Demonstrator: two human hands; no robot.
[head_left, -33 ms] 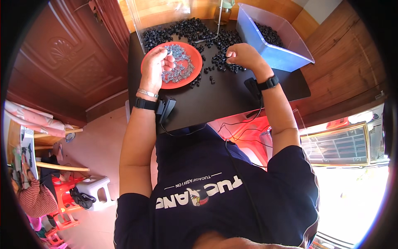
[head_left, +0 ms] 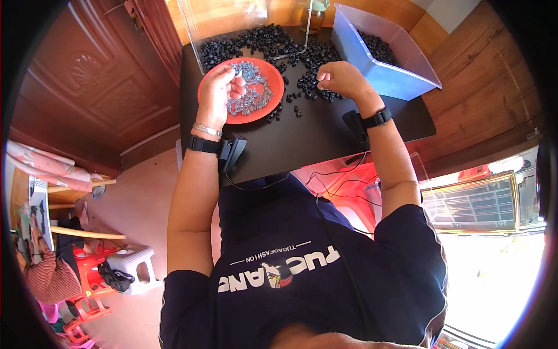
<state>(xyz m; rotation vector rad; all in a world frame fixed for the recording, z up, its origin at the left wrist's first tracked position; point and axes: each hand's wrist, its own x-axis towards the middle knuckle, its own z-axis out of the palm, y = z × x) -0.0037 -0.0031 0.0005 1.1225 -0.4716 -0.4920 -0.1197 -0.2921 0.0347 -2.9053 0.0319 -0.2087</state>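
Note:
Over the left side of a red plate [head_left: 274, 109], my left hand [head_left: 218, 92] is closed, with a small black plastic part [head_left: 238, 72] pinched at its thumb and forefinger. Many small silvery metal pieces [head_left: 256, 104] are spread on that plate. To the right, my right hand [head_left: 344, 79] hovers at the edge of a heap of small black plastic parts [head_left: 317, 58]. Its thumb and fingers are pressed together; a dark bit shows at the tips, too small to tell from the heap behind.
At the back right of the dark table [head_left: 279, 148] stands a translucent bluish bin [head_left: 386, 75] holding more black parts. A clear panel with a bent edge [head_left: 306, 35] rises at the back, near a jar [head_left: 314, 20]. Cables [head_left: 340, 170] run from my wrist straps.

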